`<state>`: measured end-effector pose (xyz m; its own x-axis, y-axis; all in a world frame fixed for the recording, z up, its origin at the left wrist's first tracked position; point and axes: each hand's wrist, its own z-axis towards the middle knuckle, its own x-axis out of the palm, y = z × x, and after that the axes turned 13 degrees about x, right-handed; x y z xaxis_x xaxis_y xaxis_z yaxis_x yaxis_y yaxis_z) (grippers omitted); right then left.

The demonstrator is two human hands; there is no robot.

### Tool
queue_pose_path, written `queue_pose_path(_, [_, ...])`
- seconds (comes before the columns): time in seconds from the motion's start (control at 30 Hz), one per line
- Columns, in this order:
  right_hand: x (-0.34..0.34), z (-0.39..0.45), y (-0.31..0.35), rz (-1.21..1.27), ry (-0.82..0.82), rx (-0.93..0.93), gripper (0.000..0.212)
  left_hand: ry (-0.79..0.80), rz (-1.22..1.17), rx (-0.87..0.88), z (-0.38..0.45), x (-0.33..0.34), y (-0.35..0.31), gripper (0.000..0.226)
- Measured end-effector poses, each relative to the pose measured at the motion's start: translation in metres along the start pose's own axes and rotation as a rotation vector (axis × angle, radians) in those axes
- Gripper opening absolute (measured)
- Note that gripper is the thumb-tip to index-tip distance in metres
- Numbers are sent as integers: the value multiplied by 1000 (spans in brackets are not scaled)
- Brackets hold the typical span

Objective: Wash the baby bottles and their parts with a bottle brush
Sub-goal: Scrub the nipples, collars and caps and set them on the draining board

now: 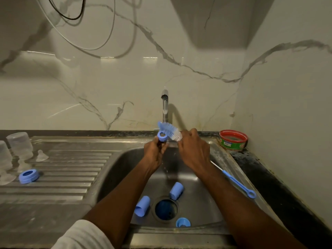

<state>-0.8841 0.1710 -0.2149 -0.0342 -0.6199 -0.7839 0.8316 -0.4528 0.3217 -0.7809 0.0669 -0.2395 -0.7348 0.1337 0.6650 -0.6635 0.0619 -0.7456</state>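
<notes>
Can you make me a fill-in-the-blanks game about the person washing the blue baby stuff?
1. The left hand holds a blue plastic screw ring above the steel ____.
2. The right hand holds the blue-and-white bristled bottle ____.
3. The blue ring on the ribbed draining board lies ____ of the basin.

Missing words: sink; brush; left

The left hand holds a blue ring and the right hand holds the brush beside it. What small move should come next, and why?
Probably push the brush head into the opening of the blue ring. The bristles lie beside the ring, not inside it, while the left hand grips it over the sink and the right hand holds the brush.
</notes>
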Motion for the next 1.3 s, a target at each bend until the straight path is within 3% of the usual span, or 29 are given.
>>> queue_pose_path(0.2, [-5, -10, -4, 160, -22, -79, 25, -165, -45, 49, 15, -19, -14, 15])
queue_pose_path(0.33, [5, -12, 8, 129, 4, -122, 20, 32, -81, -69, 2, -12, -7, 21])
queue_pose_path(0.47, [5, -6, 7, 72, -23, -8, 25, 185, -14, -132, -11, 5, 8, 23])
queue_pose_path(0.73, [-2, -14, 7, 11, 1, 25, 31, -6, 70, 11, 8, -9, 5, 14])
queue_pose_path(0.97, [0, -6, 8, 20, -6, 91, 35, 206, 19, -86, -5, -2, 1, 28])
queue_pose_path(1.13, [-3, -5, 2, 29, -10, 134, 34, 78, 308, 0, -3, -8, 5, 8])
queue_pose_path(1.3, [-1, -7, 5, 62, 35, 90, 31, 146, 155, 40, -1, -15, 2, 15])
